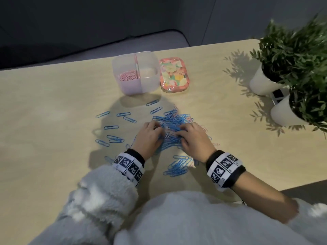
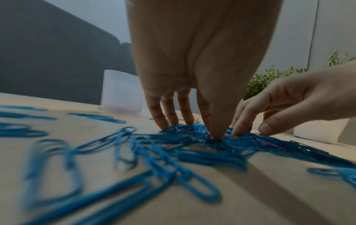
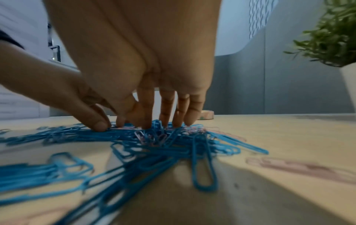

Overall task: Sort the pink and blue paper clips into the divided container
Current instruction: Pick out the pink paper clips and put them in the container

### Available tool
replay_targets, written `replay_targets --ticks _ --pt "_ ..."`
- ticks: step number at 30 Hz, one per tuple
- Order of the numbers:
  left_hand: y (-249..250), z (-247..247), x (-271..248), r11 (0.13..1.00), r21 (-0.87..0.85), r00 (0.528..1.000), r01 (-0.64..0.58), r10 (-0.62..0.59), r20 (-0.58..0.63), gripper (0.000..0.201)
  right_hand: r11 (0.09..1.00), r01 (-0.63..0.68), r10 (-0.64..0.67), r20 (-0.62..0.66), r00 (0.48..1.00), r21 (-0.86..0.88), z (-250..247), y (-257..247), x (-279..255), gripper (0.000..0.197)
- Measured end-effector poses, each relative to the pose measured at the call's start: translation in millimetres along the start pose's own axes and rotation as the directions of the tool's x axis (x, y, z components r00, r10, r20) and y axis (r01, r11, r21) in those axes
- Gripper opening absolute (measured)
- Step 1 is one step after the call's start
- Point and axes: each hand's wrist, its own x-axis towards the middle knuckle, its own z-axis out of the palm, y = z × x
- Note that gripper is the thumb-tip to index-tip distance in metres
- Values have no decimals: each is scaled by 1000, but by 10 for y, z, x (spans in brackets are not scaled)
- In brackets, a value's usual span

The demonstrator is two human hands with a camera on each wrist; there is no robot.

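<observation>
A tangled pile of blue paper clips (image 1: pixel 170 123) lies mid-table, with a few pink clips (image 3: pixel 142 136) mixed in. My left hand (image 1: pixel 155 127) and right hand (image 1: pixel 184 131) both rest fingertips-down on the pile, fingers nearly straight, lifting nothing. The left wrist view shows my left hand's fingertips (image 2: pixel 163 126) on the clips, and the right hand (image 2: pixel 250 129) touches them beside it. The right wrist view shows the right hand (image 3: pixel 163 123) dipping into the pile. The translucent divided container (image 1: pixel 150 82) stands behind, with pink clips (image 1: pixel 128 76) in its left compartment.
Loose blue clips (image 1: pixel 111 127) are scattered to the left, and another bunch (image 1: pixel 178 167) lies near my body. Stray pink clips (image 3: pixel 289 166) lie right of the pile. A floral lid (image 1: pixel 174 76) sits beside the container. Two potted plants (image 1: pixel 261 82) (image 1: pixel 284 112) stand at the right.
</observation>
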Motion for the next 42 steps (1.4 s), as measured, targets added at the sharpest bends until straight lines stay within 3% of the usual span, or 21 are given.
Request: replay_targets --ticks 5,9,12,15,20,22,24,27,30,32,34,35,38,39,42 --pt "-132 -46 -240 989 -113 993 95 -102 -57 22 997 -62 66 -112 992 38 -47 46 12 21" --pt "-132 -63 -168 991 -37 987 129 -132 -92 24 998 -41 43 -41 998 50 -75 -122 196 20" --pt "-94 -54 -96 985 25 983 169 -166 -84 26 994 29 -21 81 997 -109 -55 -184 304 22" --pt "-31 -22 -87 980 31 975 198 -194 -111 29 994 38 -25 116 993 -104 -66 -158 345 16" --pt "12 -3 -80 968 54 969 247 -246 -14 25 985 28 -4 141 990 -168 -44 -75 317 13" --pt "-18 -39 -83 962 -21 962 273 -273 -25 21 994 24 -11 119 993 -110 -35 -24 286 10" --pt "-72 -83 -114 955 -74 956 285 -289 -47 17 993 -58 52 55 997 104 -63 39 261 9" --pt "-192 -131 -174 952 -43 944 302 -305 -123 15 873 -172 203 -18 979 456 -136 150 243 11" --pt "-253 -122 -202 955 74 945 289 -271 -184 16 605 -235 313 44 949 760 -173 212 217 19" --pt "-186 -102 -181 965 104 955 239 -215 -204 16 402 -281 347 140 927 871 -171 221 220 15" --pt "-58 -70 -131 973 112 970 199 -180 -164 18 307 -336 354 221 909 890 -156 202 242 20" --pt "8 -48 -105 973 125 976 192 -176 -124 20 362 -346 341 223 913 865 -143 177 259 21" --pt "111 -7 -35 966 140 976 218 -213 -51 20 757 -213 178 119 977 618 -111 54 323 15" --pt "117 -7 -25 964 117 971 238 -235 -38 18 821 -160 127 99 987 548 -94 1 343 11" --pt "92 -18 -30 965 66 968 252 -253 -1 12 885 -95 57 96 994 456 -25 -84 391 9"
